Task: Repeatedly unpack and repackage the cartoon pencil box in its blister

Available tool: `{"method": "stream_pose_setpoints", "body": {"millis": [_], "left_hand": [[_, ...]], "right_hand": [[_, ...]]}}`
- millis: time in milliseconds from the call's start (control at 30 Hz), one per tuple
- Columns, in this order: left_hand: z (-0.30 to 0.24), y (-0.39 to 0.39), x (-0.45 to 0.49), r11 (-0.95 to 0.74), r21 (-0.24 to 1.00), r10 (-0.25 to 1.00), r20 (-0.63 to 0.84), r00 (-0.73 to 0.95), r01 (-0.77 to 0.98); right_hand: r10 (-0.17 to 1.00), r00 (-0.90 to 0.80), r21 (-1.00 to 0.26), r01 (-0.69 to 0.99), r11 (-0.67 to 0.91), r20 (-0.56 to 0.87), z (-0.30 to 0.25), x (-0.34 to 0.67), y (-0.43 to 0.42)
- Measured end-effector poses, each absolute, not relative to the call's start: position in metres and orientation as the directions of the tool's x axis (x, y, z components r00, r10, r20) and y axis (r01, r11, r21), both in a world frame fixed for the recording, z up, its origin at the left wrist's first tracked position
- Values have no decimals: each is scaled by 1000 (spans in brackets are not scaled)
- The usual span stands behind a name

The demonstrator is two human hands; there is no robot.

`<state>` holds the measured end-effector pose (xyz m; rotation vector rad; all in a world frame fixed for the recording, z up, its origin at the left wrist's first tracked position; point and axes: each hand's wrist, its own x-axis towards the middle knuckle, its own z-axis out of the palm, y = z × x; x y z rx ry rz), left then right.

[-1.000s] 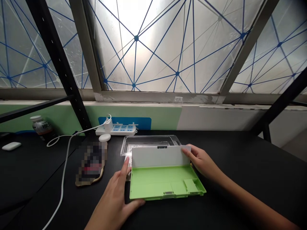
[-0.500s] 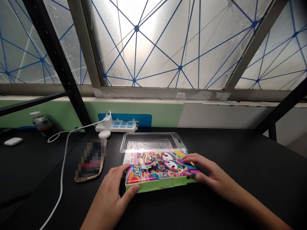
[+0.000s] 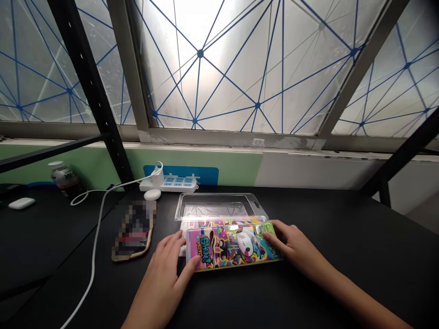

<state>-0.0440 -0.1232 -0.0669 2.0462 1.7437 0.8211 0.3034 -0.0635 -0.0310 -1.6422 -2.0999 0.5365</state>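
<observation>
A colourful cartoon pencil case [image 3: 229, 246] with a yellow-green edge lies tilted toward me, its printed face up, on the black table. My left hand [image 3: 164, 269] grips its left end, thumb on the front and fingers behind. At the right end my right hand [image 3: 291, 242] holds it, the thumb by a green part with a small clear window. Behind the case a printed card [image 3: 184, 226] shows partly, and beyond that lies a clear plastic tray [image 3: 214, 208].
To the left lie a phone [image 3: 135, 230] and a white cable [image 3: 98, 228] running to a power strip [image 3: 171, 183]. Near the strip sits a small white disc [image 3: 152, 194]. A bottle [image 3: 66, 178] and a white mouse-like object [image 3: 22, 203] are farther left. Black frame posts [image 3: 91, 91] flank the window.
The pencil case has been turned in my hands: its green side faced me before, now a printed face does. My right thumb has moved up onto that face. The view has shifted slightly.
</observation>
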Motion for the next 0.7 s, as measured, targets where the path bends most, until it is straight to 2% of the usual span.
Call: {"method": "stream_pose_setpoints", "body": {"millis": [67, 133, 233, 333, 433, 600, 700], "left_hand": [[-69, -124, -45, -167, 616, 977, 207, 46, 770], [-72, -125, -46, -175, 625, 978, 197, 63, 760], [-75, -126, -48, -225, 618, 973, 190, 135, 753], [-75, -126, -47, -215, 629, 976, 165, 142, 747], [-70, -127, -45, -180, 651, 983, 142, 114, 738], [-59, -128, -44, -161, 673, 987, 117, 111, 722], [-56, -126, -43, -169, 674, 986, 111, 129, 719]], "right_hand": [[948, -232, -318, 902, 293, 216, -29, 300, -63], [893, -320, -141, 915, 378, 316, -24, 290, -65], [819, -456, -11, 871, 490, 349, -15, 261, -70], [781, -553, -21, 812, 583, 292, -9, 224, -72], [774, -571, -45, 796, 603, 276, -12, 196, -66], [786, -516, -159, 792, 589, 340, -26, 188, -54], [758, -504, -175, 773, 609, 414, -30, 190, -51]]}}
